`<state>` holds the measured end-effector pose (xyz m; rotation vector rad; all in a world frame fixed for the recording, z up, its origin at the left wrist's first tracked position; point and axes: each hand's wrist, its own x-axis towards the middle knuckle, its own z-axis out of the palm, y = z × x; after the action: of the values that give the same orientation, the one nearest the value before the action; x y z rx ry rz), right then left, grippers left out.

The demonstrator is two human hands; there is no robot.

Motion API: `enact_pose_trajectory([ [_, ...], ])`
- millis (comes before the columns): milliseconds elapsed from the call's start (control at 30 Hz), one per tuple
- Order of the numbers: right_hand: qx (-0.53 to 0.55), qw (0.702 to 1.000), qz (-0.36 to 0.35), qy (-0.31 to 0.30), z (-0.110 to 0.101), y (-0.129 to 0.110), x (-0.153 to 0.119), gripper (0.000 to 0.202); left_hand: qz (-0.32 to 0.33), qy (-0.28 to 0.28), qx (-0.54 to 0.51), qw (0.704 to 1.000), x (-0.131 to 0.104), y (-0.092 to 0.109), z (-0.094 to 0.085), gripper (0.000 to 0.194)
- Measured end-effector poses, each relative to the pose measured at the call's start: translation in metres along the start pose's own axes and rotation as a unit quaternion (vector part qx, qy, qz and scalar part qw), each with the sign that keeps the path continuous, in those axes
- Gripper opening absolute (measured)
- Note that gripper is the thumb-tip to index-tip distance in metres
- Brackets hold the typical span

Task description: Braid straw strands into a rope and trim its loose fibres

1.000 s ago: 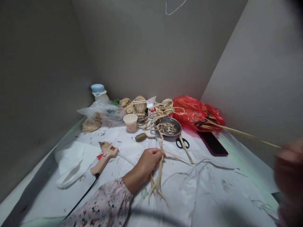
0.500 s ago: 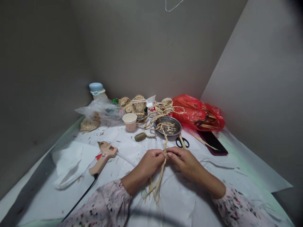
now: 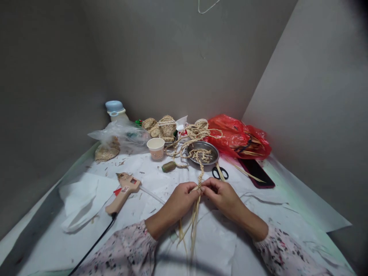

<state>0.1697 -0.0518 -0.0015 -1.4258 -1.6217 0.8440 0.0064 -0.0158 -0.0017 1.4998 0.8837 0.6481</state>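
A tan straw braid [image 3: 201, 172] runs from a round metal dish [image 3: 215, 159] toward me, and both hands pinch its near end. My left hand [image 3: 184, 197] is closed on the braid from the left, thumb and forefinger together. From the right, my right hand [image 3: 220, 195] pinches the same spot, its fingertips nearly touching the left ones. Loose straw strands [image 3: 194, 226] hang below the fingers toward the table's front. More finished braid lies looped in and behind the dish. The exact grip of each fingertip on the strands is partly hidden.
Left lies a glue gun [image 3: 124, 193] with its cord, near white paper [image 3: 83, 195]. Behind are a paper cup [image 3: 155, 148], a green spool [image 3: 168, 166], woven straw pieces [image 3: 167, 128] and a plastic bag [image 3: 123, 132]. Right are scissors [image 3: 224, 174], a phone [image 3: 260, 176] and a red bag [image 3: 227, 132].
Both hands stay at the braid's end with small finger movements. The loose strands below have shifted and hang straighter. The whole view has moved slightly.
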Motion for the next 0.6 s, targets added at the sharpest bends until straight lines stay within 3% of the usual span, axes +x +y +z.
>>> enact_pose_trajectory([
  [300, 0.003, 1.000, -0.005, -0.007, -0.0004, -0.0006, -0.0012, 0.017, -0.015, 0.014, 0.043, 0.999, -0.0013, 0.0041, 0.0000, 0.030],
  [600, -0.051, 0.998, -0.022, 0.033, 0.0013, -0.0038, -0.0029, 0.014, 0.043, 0.047, 0.172, 0.983, -0.0067, 0.0050, 0.0027, 0.028],
])
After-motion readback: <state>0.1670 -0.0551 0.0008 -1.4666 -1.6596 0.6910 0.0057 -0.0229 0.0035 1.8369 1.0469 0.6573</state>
